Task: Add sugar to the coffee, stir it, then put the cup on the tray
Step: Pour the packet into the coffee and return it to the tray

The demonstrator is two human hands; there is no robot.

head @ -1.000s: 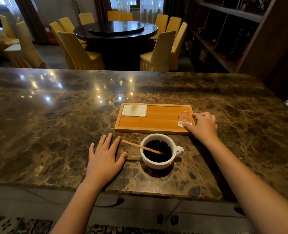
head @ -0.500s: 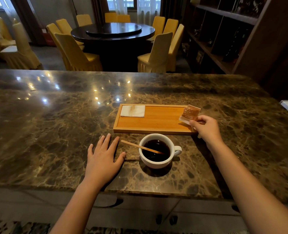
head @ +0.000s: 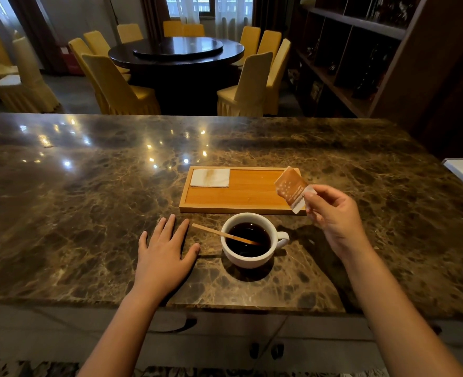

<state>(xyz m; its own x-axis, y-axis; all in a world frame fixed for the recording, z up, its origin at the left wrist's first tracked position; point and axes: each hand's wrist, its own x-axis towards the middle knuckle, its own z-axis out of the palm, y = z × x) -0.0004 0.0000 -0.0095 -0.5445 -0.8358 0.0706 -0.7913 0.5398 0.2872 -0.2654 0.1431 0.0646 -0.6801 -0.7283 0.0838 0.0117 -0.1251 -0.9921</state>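
We note a marble counter [head: 89, 213] carrying a wooden tray [head: 238, 198]; inside it, at the far left corner, lies a folded white napkin [head: 210, 177]. Just before the tray stands a white cup [head: 249, 240] of black coffee, a wooden stirrer [head: 219, 234] leaning in it. The left hand [head: 162, 254] rests flat, fingers spread, holding nothing. The right hand [head: 333, 213] pinches an orange sugar packet [head: 293, 189] above the tray's right end; its print is illegible.
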